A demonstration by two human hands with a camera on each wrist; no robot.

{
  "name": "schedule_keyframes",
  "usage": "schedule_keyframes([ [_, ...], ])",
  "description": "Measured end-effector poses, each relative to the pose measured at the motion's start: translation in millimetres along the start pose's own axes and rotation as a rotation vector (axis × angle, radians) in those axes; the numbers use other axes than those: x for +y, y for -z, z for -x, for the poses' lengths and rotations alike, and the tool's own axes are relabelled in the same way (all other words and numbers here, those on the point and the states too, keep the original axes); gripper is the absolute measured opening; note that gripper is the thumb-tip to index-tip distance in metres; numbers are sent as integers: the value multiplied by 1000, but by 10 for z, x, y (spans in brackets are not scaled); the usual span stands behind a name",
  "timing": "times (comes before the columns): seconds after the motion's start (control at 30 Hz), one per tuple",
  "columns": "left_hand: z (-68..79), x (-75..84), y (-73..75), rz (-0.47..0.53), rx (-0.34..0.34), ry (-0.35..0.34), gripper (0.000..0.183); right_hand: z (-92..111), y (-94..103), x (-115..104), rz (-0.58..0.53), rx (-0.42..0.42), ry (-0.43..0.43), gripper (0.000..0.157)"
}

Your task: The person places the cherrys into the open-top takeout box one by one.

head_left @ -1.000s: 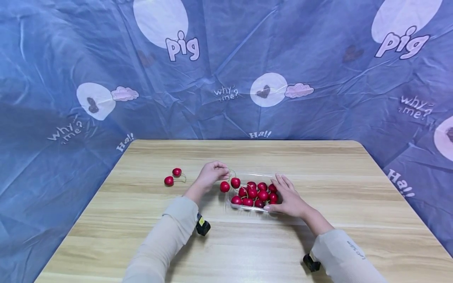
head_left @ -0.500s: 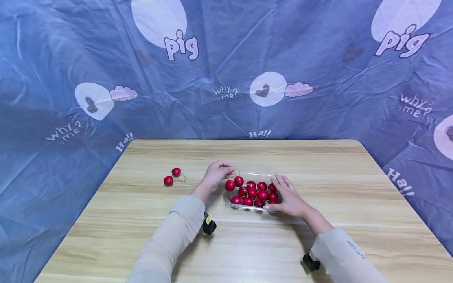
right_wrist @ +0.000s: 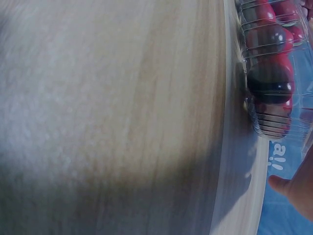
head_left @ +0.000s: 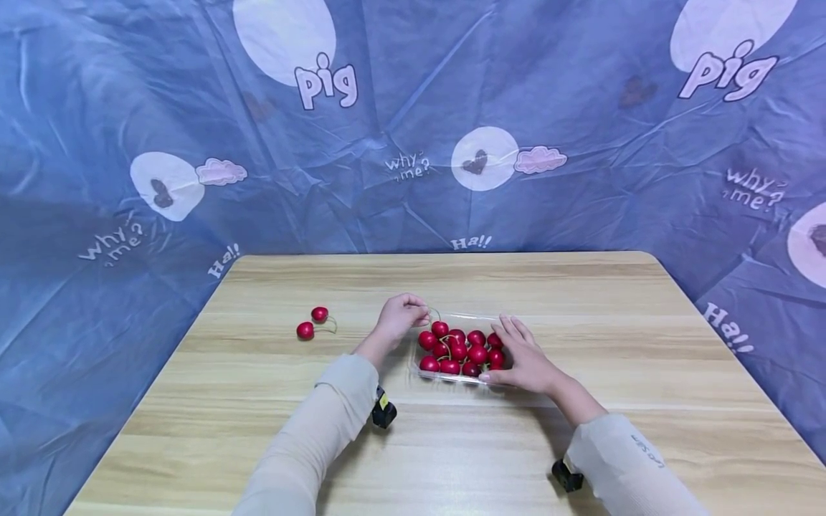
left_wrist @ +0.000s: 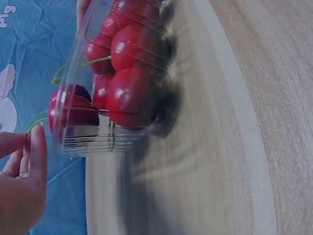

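My left hand (head_left: 395,317) pinches the green stems (left_wrist: 35,121) of a pair of red cherries (head_left: 427,340) between thumb and fingertips. The pair hangs at the left end of a clear plastic box (head_left: 416,367), partly below its rim in the left wrist view. Several other red cherries (head_left: 477,355) lie inside the box. My right hand (head_left: 530,362) rests at the box's right end, fingers extended over the far corner and thumb near the front corner. Some cherries beneath that hand are hidden. In the right wrist view, its thumb (right_wrist: 279,184) is extended beside the box's end.
Two loose cherries (head_left: 305,330) with joined stems lie on the wooden table (head_left: 439,444), left of the box. Behind the table hangs a blue printed cloth (head_left: 387,201). Small black cameras (head_left: 383,412) sit at both wrists.
My left hand has moved right, bringing the pinched cherry pair from beside the box to over and into its left end. The right hand stays at the box.
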State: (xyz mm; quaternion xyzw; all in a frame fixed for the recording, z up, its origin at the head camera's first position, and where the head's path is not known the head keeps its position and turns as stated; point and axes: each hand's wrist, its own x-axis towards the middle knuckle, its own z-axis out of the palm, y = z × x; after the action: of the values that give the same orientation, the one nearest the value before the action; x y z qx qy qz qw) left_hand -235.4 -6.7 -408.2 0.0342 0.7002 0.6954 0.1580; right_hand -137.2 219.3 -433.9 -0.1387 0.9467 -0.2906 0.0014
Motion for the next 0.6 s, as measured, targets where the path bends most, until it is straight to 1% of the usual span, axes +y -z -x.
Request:
schedule_keyframes([
  [0.17,-18,-35,-12,-43,-10,-7,11,0,6,-6,-5,-7,-5,98],
  [0.33,-37,-51,-16,-97,-14,-35,9,-2,8,-5,1,-11,-5,98],
  [0.47,-37,-28,-38,-185,-11,-52,10,-1,9,-4,3,-9,-3,98],
  [0.6,-36,2,-69,-271,14,-35,6,1,5,1,7,-4,-2,98],
])
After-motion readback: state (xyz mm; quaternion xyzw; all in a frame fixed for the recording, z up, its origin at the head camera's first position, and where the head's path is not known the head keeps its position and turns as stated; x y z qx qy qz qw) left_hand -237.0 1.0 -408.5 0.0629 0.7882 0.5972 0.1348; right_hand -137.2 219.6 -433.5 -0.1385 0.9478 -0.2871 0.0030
